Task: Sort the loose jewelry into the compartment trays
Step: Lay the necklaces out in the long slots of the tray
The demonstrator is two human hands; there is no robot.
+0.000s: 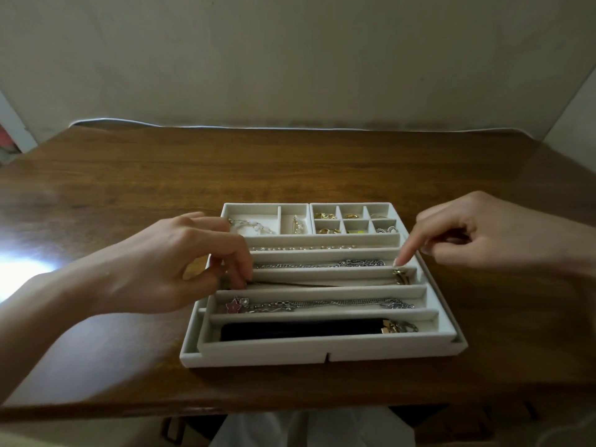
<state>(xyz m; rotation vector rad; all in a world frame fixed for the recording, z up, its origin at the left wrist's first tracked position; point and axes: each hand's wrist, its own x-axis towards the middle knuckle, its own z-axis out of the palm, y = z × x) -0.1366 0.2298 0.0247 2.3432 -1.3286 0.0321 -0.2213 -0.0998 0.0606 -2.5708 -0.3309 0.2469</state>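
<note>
A white compartment tray [322, 353] lies on the wooden table. Its long slots hold a pearl strand [303, 247], a silver chain [322, 263], a thin gold chain [322, 282] with a gold pendant [400, 274], a silver chain with a pink flower charm [233, 306], and a black band [300, 329]. Small back cells hold gold rings [325, 216] and other small pieces. My left hand [180, 262] pinches the left end of the thin gold chain. My right hand [467, 233] points its index fingertip down at the slot's right end, just above the gold pendant; its other fingers are curled.
The brown wooden table [290, 169] stretches behind and beside the tray, with a bright glare patch [22, 266] at the left. A pale wall stands behind. The table's front edge [225, 406] runs close below the tray.
</note>
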